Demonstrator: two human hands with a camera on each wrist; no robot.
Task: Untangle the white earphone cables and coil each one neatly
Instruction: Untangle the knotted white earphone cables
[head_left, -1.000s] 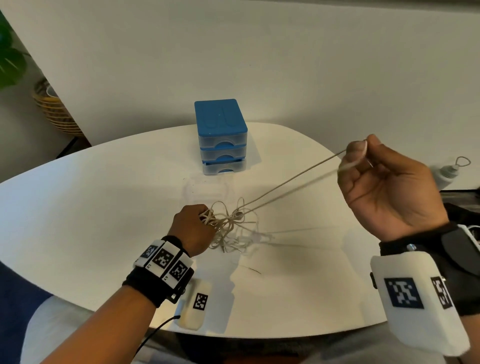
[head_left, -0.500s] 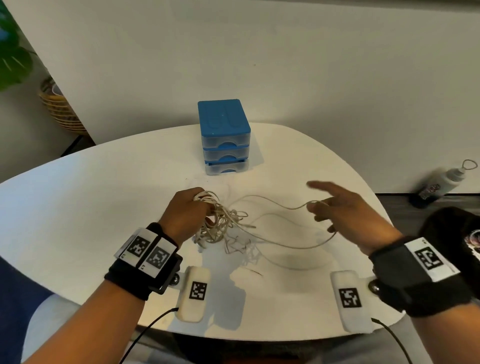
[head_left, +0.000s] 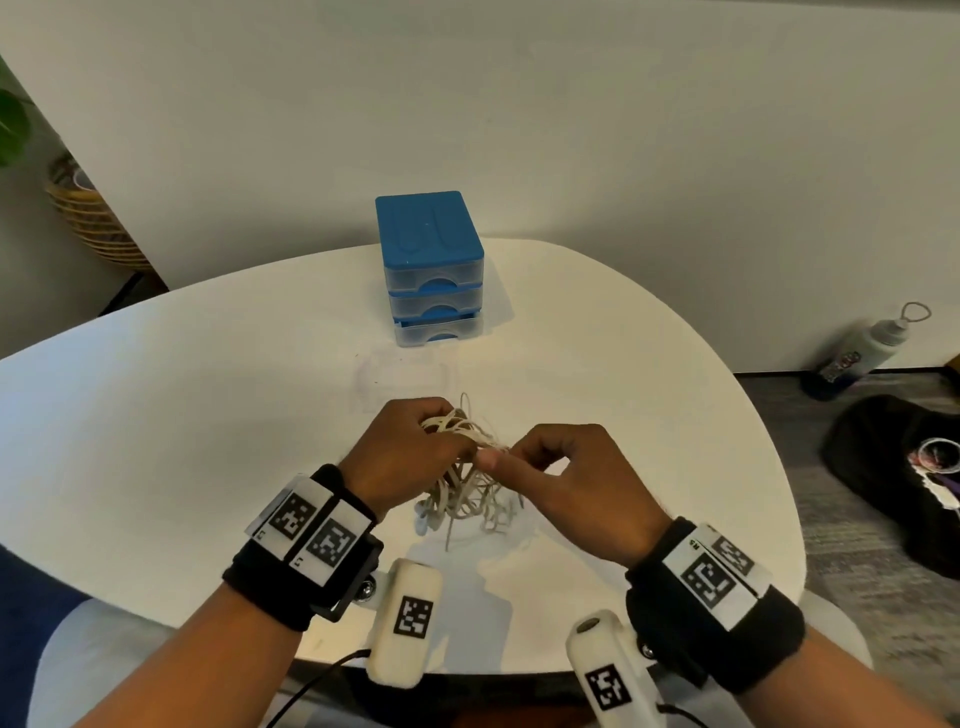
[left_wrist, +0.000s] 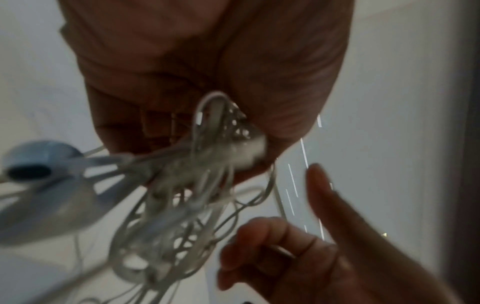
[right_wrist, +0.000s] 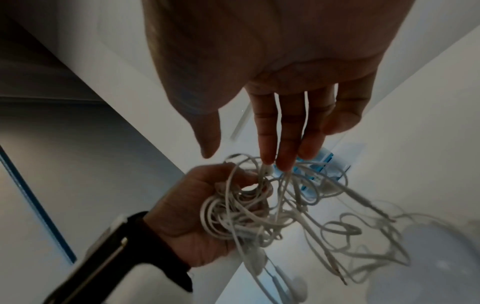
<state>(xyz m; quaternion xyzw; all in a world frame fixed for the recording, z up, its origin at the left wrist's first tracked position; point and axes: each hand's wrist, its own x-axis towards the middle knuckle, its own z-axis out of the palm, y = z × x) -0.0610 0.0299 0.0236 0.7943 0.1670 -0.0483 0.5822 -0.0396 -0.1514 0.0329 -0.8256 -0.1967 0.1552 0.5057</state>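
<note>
A tangle of white earphone cables (head_left: 467, 493) hangs over the white table (head_left: 156, 415), in front of me. My left hand (head_left: 410, 457) grips the top of the tangle in its curled fingers, and loops and earbuds dangle below. In the right wrist view the bundle (right_wrist: 259, 205) fills the left palm (right_wrist: 187, 216). My right hand (head_left: 498, 454) is right beside it. In that view the right fingertips (right_wrist: 267, 160) touch strands at the top of the tangle, with the thumb held apart. The left wrist view is blurred and shows the cables (left_wrist: 182, 205) under the left hand (left_wrist: 207, 61).
A blue three-drawer box (head_left: 428, 270) stands at the table's far edge, against the wall. On the floor to the right are a bottle (head_left: 857, 353) and a black bag (head_left: 893, 478). A wicker basket (head_left: 88, 223) sits far left.
My right hand let go of the strand it had pulled taut up to the right, and came back left to the tangle. The left hand kept its grip on the bundle.
</note>
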